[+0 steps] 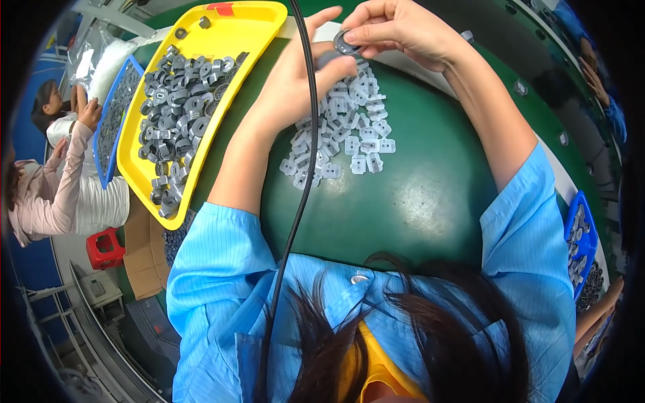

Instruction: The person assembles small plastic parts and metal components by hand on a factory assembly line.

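My right hand point(396, 30) pinches a round dark grey plastic part point(346, 43) between thumb and fingers, above the far end of the green work surface. Close beside it is my left hand point(295, 77), its thumb and forefinger apart and partly smeared by motion. A blurred grey shape point(327, 59) shows by the left thumb; whether the hand grips it is unclear. Below both hands spreads a loose pile of small translucent white plastic pieces point(349, 127). To the left, a yellow tray point(272, 17) holds many grey ring-shaped parts point(181, 101).
A black cable point(310, 154) hangs across the view in front of my left hand. A blue tray point(111, 151) of dark parts stands beyond the yellow one, near two people at the left. Another blue bin point(583, 225) with parts sits at the right, and a red stool point(105, 248) at the lower left.
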`<state>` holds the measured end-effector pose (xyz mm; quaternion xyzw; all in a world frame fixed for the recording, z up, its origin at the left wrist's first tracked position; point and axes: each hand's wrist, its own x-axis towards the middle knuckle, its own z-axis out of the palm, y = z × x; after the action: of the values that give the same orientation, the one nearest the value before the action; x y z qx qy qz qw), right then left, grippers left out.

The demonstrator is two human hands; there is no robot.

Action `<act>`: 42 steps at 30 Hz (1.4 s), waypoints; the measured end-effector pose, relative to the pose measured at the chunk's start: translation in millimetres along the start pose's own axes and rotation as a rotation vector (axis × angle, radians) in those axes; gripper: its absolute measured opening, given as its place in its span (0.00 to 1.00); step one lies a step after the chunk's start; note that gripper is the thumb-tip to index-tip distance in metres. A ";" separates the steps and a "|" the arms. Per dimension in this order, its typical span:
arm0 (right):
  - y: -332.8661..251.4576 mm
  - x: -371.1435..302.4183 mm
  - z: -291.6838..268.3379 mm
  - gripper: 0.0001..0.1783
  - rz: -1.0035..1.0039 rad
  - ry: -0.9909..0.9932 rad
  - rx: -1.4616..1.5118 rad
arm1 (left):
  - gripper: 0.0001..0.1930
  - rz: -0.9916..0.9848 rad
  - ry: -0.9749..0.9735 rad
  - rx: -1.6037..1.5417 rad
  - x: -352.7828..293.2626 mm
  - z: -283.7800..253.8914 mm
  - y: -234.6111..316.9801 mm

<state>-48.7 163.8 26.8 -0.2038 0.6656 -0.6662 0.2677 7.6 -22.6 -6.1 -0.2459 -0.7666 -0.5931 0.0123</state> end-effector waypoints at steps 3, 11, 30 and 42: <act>-0.2 -1.8 -2.3 0.06 0.037 0.061 0.046 | 0.20 -0.168 0.116 -0.182 2.4 -5.4 4.7; -0.5 -7.2 34.5 0.09 -0.340 0.443 -0.577 | 0.16 -0.375 0.088 -0.829 3.4 -14.1 -6.5; 30.3 17.0 -9.1 0.10 -0.004 0.224 0.312 | 0.15 -0.265 0.274 -0.394 12.6 -4.2 -12.8; 13.9 3.1 -8.6 0.13 -0.389 0.613 -0.868 | 0.23 -0.187 0.369 0.273 -2.2 -27.6 -20.9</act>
<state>-55.3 169.0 12.5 -0.2112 0.8760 -0.3971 -0.1739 -6.3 -52.3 -17.5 -0.0573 -0.8439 -0.5173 0.1301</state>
